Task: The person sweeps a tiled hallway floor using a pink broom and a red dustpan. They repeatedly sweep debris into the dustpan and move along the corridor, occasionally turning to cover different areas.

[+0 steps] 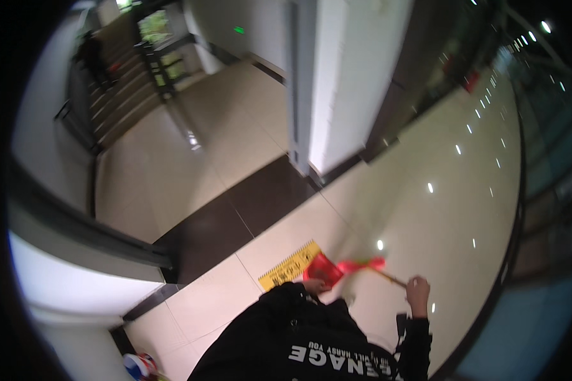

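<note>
My left hand (316, 286) is closed at the near edge of a red plastic dustpan (323, 271), just below the yellow floor sticker (290, 266) that bears dark writing. Farther right, my right hand (418, 289) grips the stick handle of a broom (362, 264) with a red and green head. The broom head lies beside the dustpan's right edge, over the pale tiled floor. Black sleeves cover both arms, and the dustpan's handle is hidden by my left hand and jacket.
A doorway with a dark threshold strip (238, 209) opens onto a landing and stairs (128, 90), where a person (95, 59) in dark clothes stands. A white wall end (348, 85) borders the corridor. At the lower left is a red, white and blue container (140, 365).
</note>
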{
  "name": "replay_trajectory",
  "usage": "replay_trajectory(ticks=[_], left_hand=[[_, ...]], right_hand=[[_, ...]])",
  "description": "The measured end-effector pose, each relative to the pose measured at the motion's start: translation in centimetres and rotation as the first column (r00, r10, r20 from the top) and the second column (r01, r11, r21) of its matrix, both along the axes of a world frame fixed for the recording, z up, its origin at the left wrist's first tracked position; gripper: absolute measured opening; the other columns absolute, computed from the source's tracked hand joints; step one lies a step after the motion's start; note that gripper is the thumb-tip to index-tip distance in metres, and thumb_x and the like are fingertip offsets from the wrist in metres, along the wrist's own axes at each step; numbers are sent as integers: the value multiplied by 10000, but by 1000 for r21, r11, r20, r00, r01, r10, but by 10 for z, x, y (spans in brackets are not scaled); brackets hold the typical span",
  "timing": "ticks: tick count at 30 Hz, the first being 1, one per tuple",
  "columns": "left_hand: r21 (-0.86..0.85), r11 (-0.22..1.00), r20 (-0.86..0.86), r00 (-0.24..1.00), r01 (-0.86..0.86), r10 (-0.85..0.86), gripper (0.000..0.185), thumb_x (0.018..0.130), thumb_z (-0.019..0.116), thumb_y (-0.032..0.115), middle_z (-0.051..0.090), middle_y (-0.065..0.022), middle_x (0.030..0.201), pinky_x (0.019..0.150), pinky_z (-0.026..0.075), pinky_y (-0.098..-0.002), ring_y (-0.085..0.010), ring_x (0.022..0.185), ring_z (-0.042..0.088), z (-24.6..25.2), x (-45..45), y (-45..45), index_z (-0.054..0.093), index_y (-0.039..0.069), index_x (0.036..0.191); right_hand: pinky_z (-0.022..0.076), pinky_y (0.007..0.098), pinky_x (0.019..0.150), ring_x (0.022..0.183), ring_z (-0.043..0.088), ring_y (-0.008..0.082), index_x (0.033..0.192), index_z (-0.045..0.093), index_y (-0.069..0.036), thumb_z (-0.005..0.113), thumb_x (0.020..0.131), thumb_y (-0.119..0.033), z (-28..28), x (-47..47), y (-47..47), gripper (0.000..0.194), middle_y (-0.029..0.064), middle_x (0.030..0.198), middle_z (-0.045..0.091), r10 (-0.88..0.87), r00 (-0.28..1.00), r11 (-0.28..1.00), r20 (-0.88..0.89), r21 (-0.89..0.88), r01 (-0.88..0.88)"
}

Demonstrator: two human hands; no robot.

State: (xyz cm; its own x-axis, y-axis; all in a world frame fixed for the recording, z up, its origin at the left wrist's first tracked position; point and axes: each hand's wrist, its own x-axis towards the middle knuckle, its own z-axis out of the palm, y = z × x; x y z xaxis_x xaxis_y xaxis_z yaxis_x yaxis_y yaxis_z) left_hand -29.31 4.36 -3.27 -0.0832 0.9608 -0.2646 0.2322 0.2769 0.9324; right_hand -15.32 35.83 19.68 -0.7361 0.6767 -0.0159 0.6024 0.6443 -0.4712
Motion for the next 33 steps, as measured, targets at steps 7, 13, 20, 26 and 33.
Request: replay_trajectory(ticks=[7,13,20,26,33], left_hand=[[-419,892,19,981,-168,193,584,699,617,576,603,-62,827,490,480,-269,-155,569,566,38,6,20,553,162,1106],[-435,891,-24,991,-130,132,530,629,681,544,604,-151,747,645,449,-381,-293,719,586,2,4,25,577,37,739],[-412,868,1,952,-277,305,427,661,695,445,642,-124,769,667,487,-332,-225,734,630,-23,-1,34,633,69,855],[-432,770,135,811,-469,569,228,753,642,261,631,-57,674,495,463,-263,-106,564,587,20,-8,72,598,47,818],[-466,653,-19,745,-597,667,233,755,630,271,569,-40,573,460,449,-267,-111,492,564,11,-21,116,568,48,773]], right_hand=[[487,356,449,482,606,252,1021,537,-24,459,800,-62,22,44,-43,237,182,612,585,-105,980,905,171,-393,165],[417,246,392,554,574,217,1356,127,-126,480,810,-9,7,117,-59,660,202,953,537,-262,904,85,337,-925,370],[435,262,447,563,500,144,1211,322,-80,447,879,-87,-44,156,-75,356,138,869,574,-92,886,-231,454,-875,425],[417,262,425,523,482,127,1168,352,-65,450,864,-51,-42,153,-42,320,93,756,544,-305,833,-398,461,-857,329],[370,255,376,430,418,131,1147,401,-40,492,838,-54,-13,143,34,323,68,637,444,-276,875,-133,397,-918,375]])
